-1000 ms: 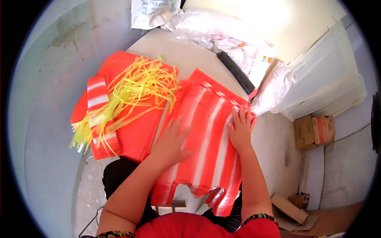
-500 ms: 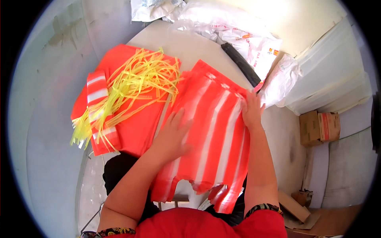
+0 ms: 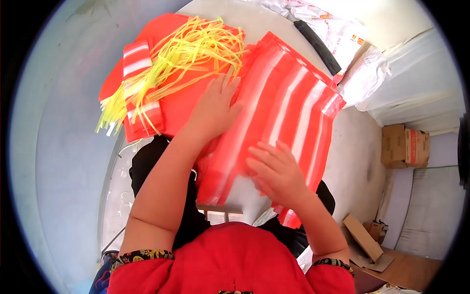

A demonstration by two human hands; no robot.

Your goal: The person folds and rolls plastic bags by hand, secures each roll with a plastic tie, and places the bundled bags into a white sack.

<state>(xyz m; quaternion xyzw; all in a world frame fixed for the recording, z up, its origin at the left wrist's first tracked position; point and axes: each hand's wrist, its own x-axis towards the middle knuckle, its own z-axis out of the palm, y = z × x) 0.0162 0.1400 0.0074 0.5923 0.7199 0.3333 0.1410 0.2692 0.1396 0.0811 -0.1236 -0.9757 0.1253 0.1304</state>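
A stack of red-and-white striped plastic bags lies slanted in front of me, its cut-out handle end towards my body. My left hand rests at the stack's left edge, fingers stretched out and nothing gripped. Over the lower part of the bags is my right hand, fingers apart and slightly blurred; I cannot tell whether it touches the plastic. Left of the bags, a red stack bears a loose bunch of yellow strips and a folded striped bundle.
A black roll lies beyond the bags on the pale tabletop. White printed sacks stand behind it. Cardboard boxes are at the right, with a flattened cardboard piece lower down.
My right hand has come from the bags' far right corner down to their near end. My left hand has shifted to the bags' left edge. The view has tilted downward.
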